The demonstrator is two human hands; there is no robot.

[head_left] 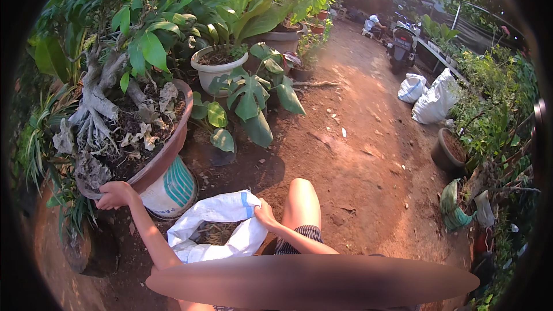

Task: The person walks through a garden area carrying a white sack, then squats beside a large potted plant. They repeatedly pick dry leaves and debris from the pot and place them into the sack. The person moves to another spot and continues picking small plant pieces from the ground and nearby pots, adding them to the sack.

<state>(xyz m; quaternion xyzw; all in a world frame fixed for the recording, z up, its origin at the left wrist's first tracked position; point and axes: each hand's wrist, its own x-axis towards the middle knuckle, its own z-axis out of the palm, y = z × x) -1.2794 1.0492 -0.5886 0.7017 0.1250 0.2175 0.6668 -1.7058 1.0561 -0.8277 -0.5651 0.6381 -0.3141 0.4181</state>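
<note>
My left hand [113, 194] grips the near rim of a wide brown plant pot [183, 116], its fingers curled over the edge. In that pot a bonsai tree with thick grey roots [99, 106] stands in dark soil among pale, rough chunks. The pot rests on a white bucket with green stripes [175, 187]. Between my arms sits an open white woven sack [222, 207] with a blue stripe. Dry brownish plant matter [214, 232] lies inside it. My right hand [265, 214] is closed on the sack's right edge.
A white pot [214, 74] and a broad-leaved plant [253, 101] stand ahead. Along the right side are white filled sacks [435, 98], a brown pot [448, 151] and a green bag [455, 206]. Farther off, a motorcycle [402, 43] is parked by the dirt path [368, 138], near a crouching person [374, 23].
</note>
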